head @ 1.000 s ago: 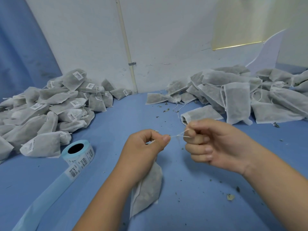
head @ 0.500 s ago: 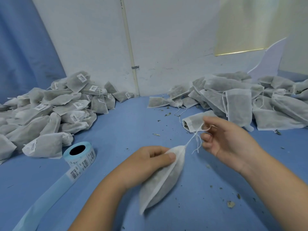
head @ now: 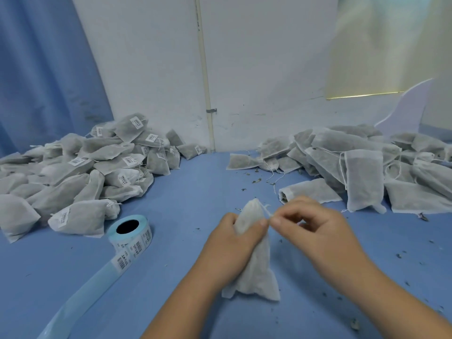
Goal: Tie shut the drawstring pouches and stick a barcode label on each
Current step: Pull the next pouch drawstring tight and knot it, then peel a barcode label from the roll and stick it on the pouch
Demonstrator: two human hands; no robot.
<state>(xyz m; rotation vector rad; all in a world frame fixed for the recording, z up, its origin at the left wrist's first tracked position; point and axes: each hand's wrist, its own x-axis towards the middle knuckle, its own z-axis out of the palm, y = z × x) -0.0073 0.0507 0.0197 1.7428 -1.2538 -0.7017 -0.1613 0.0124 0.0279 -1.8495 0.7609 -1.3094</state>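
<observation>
1. Seen from the head camera, the only view: the left hand (head: 234, 243) grips the upper half of one pouch (head: 256, 263), which stands upright with its bottom corners on the blue table (head: 195, 192); thumb and fingers are closed around the gathered neck.
2. Just beside it, the right hand (head: 308, 223) pinches the thin drawstring (head: 266, 210) between thumb and forefinger, close to the pouch mouth. Whether a knot has formed is too blurred to tell.
3. Likely slip: the string is fine and short, so a sharp tug could pull it from the pinch and leave the mouth loose.
4. Crumbs already dot the table; a slack neck would let more filling spill if the pouch tips.
5. Pulling too hard risks tearing the thin mesh at the channel.
6. The label roll (head: 130, 234) lies to the left with its liner tail trailing toward the table edge; a careless reach could knock it off.
7. Labelled pouches (head: 97, 172) are heaped left and unlabelled ones (head: 367, 167) right, so dropping this one before labelling could mix the piles.
</observation>
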